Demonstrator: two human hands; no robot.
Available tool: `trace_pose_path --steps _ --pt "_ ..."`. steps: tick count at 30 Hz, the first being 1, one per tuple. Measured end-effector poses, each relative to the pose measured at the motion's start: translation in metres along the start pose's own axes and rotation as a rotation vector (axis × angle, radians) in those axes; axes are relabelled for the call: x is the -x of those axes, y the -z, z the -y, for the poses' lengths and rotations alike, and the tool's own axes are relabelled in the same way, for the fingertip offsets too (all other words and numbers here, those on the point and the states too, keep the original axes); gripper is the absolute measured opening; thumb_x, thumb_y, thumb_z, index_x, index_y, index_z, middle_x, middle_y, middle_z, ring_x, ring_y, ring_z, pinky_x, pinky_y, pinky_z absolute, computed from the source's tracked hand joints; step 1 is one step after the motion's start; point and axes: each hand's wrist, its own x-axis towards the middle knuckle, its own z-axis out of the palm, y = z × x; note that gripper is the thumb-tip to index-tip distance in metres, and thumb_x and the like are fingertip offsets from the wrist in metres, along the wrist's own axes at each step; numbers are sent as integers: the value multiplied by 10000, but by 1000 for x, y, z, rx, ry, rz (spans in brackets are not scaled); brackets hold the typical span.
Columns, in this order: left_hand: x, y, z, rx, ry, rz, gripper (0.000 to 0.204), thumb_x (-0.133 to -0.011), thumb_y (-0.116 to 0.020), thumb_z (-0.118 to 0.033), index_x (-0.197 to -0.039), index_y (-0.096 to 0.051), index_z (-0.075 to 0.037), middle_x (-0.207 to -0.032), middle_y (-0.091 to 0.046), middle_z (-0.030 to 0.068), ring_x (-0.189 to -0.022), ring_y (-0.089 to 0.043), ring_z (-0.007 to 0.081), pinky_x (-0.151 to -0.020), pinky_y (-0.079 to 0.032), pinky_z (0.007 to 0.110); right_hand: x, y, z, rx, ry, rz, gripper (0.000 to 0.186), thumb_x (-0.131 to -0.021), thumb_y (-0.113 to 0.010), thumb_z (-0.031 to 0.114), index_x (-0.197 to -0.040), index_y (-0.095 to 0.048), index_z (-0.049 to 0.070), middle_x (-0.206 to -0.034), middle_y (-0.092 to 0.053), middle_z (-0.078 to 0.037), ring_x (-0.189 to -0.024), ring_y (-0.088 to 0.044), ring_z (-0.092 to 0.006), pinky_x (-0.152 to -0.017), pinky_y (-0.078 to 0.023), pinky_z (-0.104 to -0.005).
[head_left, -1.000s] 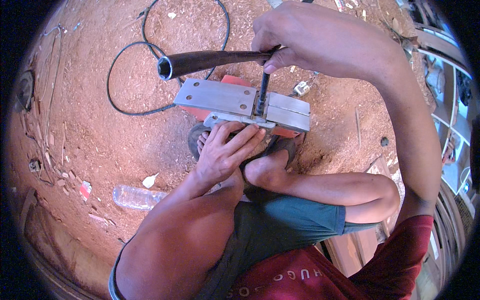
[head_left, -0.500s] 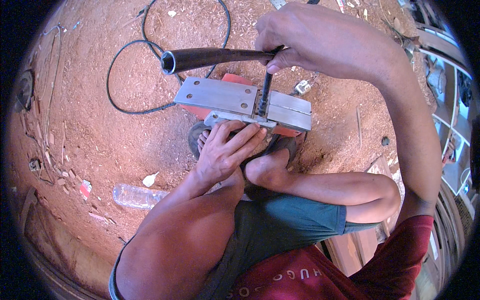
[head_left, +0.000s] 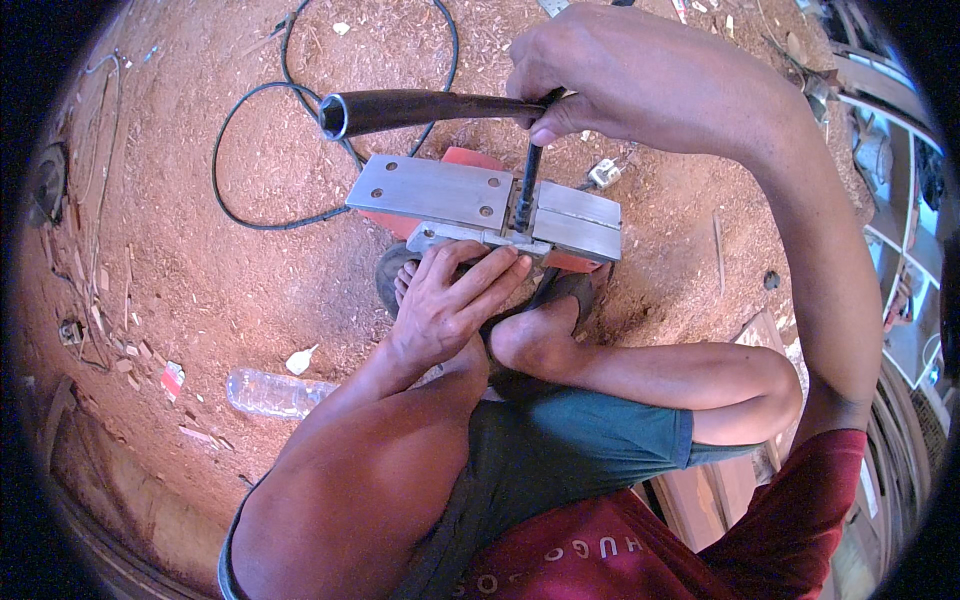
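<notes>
Planer (head_left: 425, 192) lies against the left grip (head_left: 445, 298), which holds its near edge; the right grip (head_left: 590, 80) clasps an L-shaped wrench (head_left: 430, 108) reaching its slot.

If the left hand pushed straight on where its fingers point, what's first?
The planer: the left hand appears to rest against its near edge, though depth is unclear.

Clear bottle (head_left: 265, 391) on littered ground (head_left: 200, 260)

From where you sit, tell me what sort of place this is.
Probably a woodworking workshop: wood shavings litter the ground, what looks like a red power planer sits upturned, and wooden boards lie nearby.
</notes>
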Motion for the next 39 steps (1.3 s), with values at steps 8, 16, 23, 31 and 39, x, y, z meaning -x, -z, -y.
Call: trace_pose_path --steps 8,16,23,31,39 --pt "0 0 0 17 1 1 550 -822 -604 -187 -1357 -664 -74 -1395 -598 45 -1181 -571 277 -963 -491 454 6 2 4 -58 27 -45 212 -938 -636 145 -904 -699 -55 -779 -688 -210 -753 -693 -326 -713 -553 -448" --pt "1 -1 1 18 -2 5 542 -827 -597 -176 -1355 -664 -76 -1407 -592 46 -1190 -569 280 -965 -490 453 8 2 -1 -107 151 -66 160 -913 -641 103 -883 -685 -48 -761 -652 -196 -757 -662 -331 -716 -522 -462" --pt "0 1 0 7 -3 2 542 -824 -600 -177 -1353 -667 -81 -1410 -592 43 -1181 -570 276 -962 -490 446 9 0 -3 -111 143 -92 152 -912 -637 94 -880 -681 -47 -766 -651 -197 -758 -660 -327 -713 -522 -454" --pt "1 -2 1 9 -2 -6 538 -818 -605 -183 -1341 -678 -81 -1397 -605 38 -1175 -573 273 -957 -492 436 -6 13 9 -134 -132 122 159 -906 -656 104 -867 -678 -48 -735 -637 -192 -723 -648 -315 -687 -512 -453" --pt "0 0 1 4 -3 4 551 -816 -604 -183 -1354 -669 -81 -1405 -596 40 -1176 -573 276 -952 -493 445 13 5 6 -111 58 -71 162 -915 -655 110 -875 -685 -44 -733 -641 -178 -720 -641 -299 -696 -511 -445"
